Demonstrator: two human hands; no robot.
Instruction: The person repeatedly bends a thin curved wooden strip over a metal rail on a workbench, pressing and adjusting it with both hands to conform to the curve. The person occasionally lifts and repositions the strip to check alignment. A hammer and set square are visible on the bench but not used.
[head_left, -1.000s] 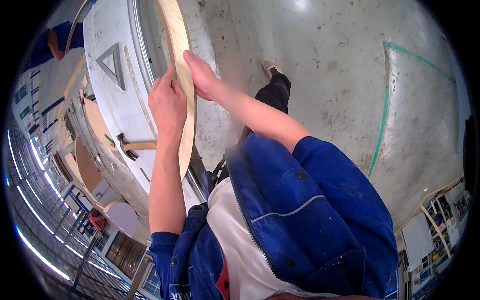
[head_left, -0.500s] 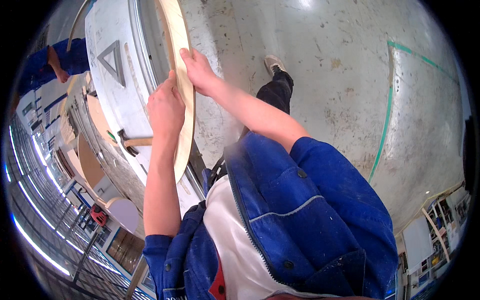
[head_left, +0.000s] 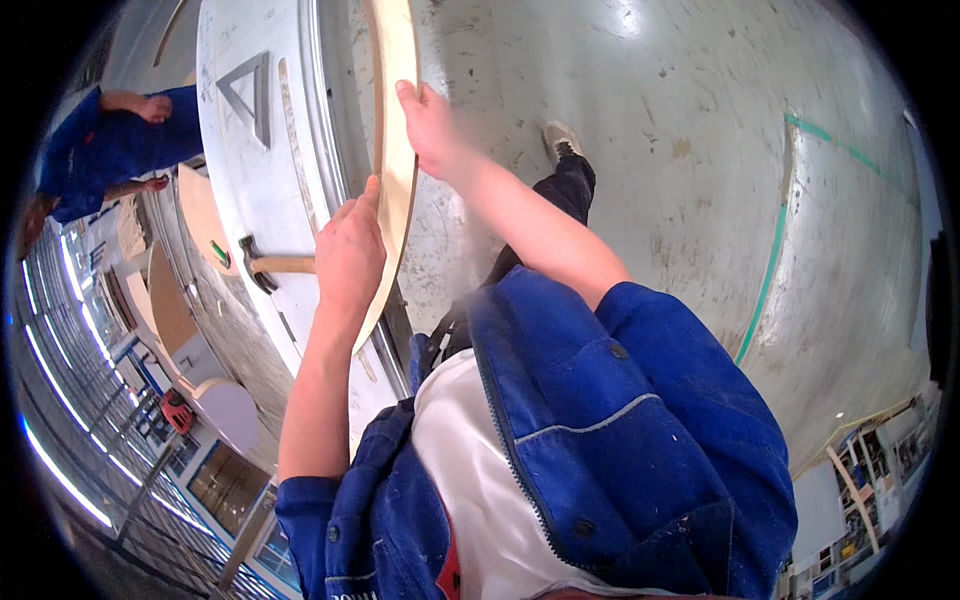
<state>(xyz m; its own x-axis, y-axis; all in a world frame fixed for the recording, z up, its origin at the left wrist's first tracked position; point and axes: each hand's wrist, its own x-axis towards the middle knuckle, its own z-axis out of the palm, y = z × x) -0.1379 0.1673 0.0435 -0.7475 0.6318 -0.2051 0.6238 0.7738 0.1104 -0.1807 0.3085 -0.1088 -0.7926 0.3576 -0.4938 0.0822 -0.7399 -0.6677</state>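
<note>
A pale curved wooden strip (head_left: pixel 395 230) runs along the near edge of a white bench top (head_left: pixel 245 190). My left hand (head_left: pixel 350 245) grips it lower down, fingers wrapped and index finger lying along the wood. Further up, my right hand (head_left: pixel 430 125) is closed round the same strip, thumb on its face. Left of my left hand lies a claw hammer (head_left: pixel 285 263) with a wooden handle, partly hidden behind my wrist. A grey metal triangle square (head_left: pixel 262 100) rests higher up on the bench.
A co-worker in blue (head_left: pixel 130 140) is at the far left. Plywood pieces (head_left: pixel 170 300) and a red tool (head_left: pixel 178 410) lie beyond the bench. The concrete floor (head_left: pixel 680 150) on the right carries green tape (head_left: pixel 770 270); my foot (head_left: pixel 560 140) is below the strip.
The strip, both my hands and the bench now appear further right in the view. My left hand sits lower relative to my right. More of the co-worker shows.
</note>
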